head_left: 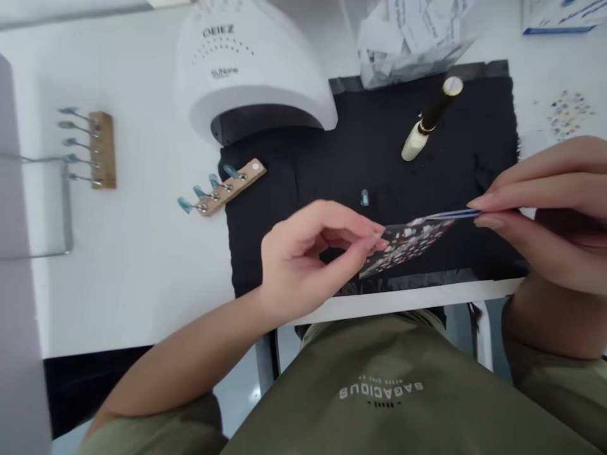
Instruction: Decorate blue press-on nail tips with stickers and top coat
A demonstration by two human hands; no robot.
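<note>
My left hand (317, 256) pinches a clear sticker sheet (408, 246) by its left edge, thumb and fingers closed on it. Small white and red motifs dot the sheet, which is tilted above the black cloth. From the right, my right hand (545, 208) grips a pair of thin purplish tweezers (458, 215). Their tips meet the sheet's upper edge; whether they hold a sticker is too small to tell. A single blue nail tip (365, 197) lies on the cloth just beyond my left hand.
Behind stands a white nail lamp (256, 63), beside a bag of paper packets (412, 44). A polish bottle (431, 120) rests on the black cloth (303, 170). Two wooden holders (104, 151) carry blue nail tips. Loose tiny gems (569, 117) lie at right.
</note>
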